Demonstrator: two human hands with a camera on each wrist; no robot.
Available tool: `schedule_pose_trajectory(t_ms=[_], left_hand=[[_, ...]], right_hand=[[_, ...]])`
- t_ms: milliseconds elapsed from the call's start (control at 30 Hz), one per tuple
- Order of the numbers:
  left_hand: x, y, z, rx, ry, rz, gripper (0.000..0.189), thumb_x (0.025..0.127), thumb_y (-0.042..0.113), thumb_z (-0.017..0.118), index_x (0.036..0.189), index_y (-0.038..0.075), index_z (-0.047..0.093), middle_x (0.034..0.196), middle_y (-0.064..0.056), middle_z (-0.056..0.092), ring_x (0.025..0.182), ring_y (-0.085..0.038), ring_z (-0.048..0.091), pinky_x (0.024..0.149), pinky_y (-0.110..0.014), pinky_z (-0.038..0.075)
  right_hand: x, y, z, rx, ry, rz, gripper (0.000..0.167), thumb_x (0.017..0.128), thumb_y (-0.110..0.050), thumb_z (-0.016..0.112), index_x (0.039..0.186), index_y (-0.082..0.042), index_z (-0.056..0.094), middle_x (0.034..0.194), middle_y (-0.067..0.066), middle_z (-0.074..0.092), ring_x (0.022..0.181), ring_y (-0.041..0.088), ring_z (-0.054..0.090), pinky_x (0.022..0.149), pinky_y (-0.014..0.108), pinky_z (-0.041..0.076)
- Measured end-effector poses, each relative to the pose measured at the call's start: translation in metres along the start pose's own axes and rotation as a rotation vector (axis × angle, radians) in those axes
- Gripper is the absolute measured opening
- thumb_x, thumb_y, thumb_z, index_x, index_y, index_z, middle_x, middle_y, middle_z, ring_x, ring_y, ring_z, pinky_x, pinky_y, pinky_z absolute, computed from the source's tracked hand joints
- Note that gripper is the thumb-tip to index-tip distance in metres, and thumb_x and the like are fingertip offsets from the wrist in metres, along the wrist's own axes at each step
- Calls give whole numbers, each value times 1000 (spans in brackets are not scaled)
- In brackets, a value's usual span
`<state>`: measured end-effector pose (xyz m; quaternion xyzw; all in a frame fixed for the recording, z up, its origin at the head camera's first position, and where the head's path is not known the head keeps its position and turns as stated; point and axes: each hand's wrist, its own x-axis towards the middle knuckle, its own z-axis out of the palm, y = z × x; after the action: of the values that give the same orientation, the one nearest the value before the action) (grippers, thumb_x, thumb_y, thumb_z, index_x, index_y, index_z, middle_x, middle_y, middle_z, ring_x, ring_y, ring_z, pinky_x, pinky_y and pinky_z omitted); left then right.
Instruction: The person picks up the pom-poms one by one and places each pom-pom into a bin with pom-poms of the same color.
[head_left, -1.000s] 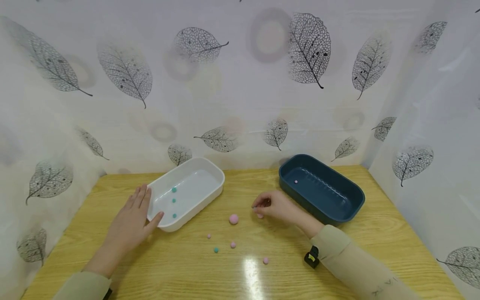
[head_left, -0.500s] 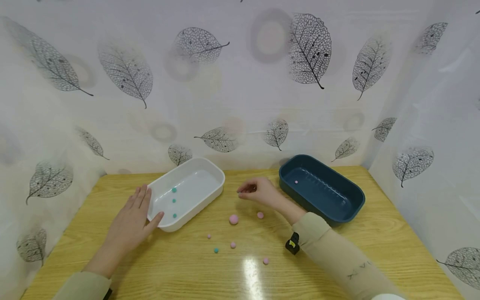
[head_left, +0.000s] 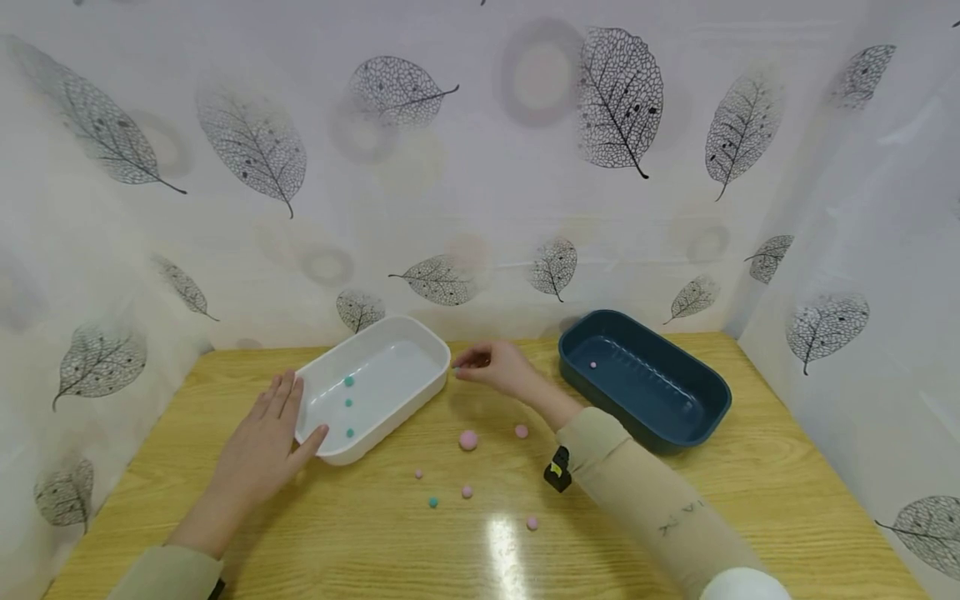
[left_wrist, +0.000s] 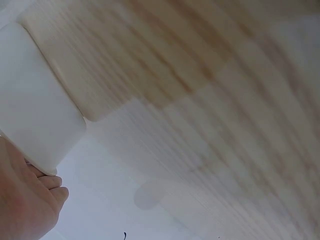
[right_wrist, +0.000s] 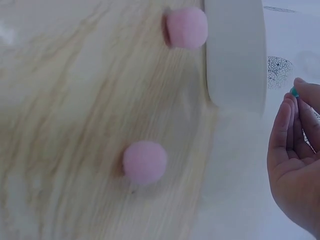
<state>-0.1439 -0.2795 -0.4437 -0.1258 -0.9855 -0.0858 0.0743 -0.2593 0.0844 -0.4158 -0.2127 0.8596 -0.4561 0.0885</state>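
My left hand (head_left: 258,450) lies with straight fingers against the near left side of the white tray (head_left: 408,413); in the left wrist view its fingers touch the tray's wall. Inside that tray are three small teal balls, one of them a teal ball (head_left: 348,381) near the middle. Thumb and fingertips of my right hand (head_left: 504,369) pinch a small teal ball (right_wrist: 294,92), plain in the right wrist view. In the head view this hand is at the tray's right rim, above the table. A larger pink ball (head_left: 468,440) and a flatter pink ball (head_left: 521,431) lie below it.
A dark blue tray (head_left: 652,429) stands at the right, holding one small pink ball (head_left: 593,365). Towards the front of the wooden table (head_left: 360,542) lie a teal ball (head_left: 432,502) and pink balls (head_left: 467,492), (head_left: 532,523). A leaf-patterned curtain (head_left: 480,167) encloses the table's back and sides.
My right hand has moved left and away from me, from beside the flatter pink ball to the white tray's right rim, still pinching the teal ball. My left hand has stayed put.
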Motion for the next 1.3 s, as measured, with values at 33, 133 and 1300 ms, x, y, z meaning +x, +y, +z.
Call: schedule_pose_trajectory(t_ms=[33, 133, 1300], left_hand=[[0, 0, 0, 1, -1, -1, 92, 106, 51, 56, 160, -17, 25, 168, -38, 25, 157, -55, 28, 129, -62, 27], [0, 1, 0, 1, -2, -3, 91, 106, 50, 56, 160, -17, 25, 169, -37, 25, 156, -55, 28, 130, -61, 26], [-2, 1, 2, -12, 20, 2, 90, 107, 47, 57, 161, -17, 24, 169, -38, 23, 158, -54, 24, 137, -48, 7]], right_hand=[[2, -2, 1, 4, -1, -1, 19, 94, -14, 80, 110, -3, 81, 102, 12, 80, 87, 11, 68, 79, 20, 56], [8, -7, 3, 14, -7, -12, 20, 95, -14, 80, 111, -3, 81, 107, 13, 81, 91, 15, 71, 83, 21, 57], [62, -43, 48, 262, 12, 100, 22, 96, -7, 78, 116, 1, 79, 114, 19, 79, 89, 13, 72, 91, 33, 64]])
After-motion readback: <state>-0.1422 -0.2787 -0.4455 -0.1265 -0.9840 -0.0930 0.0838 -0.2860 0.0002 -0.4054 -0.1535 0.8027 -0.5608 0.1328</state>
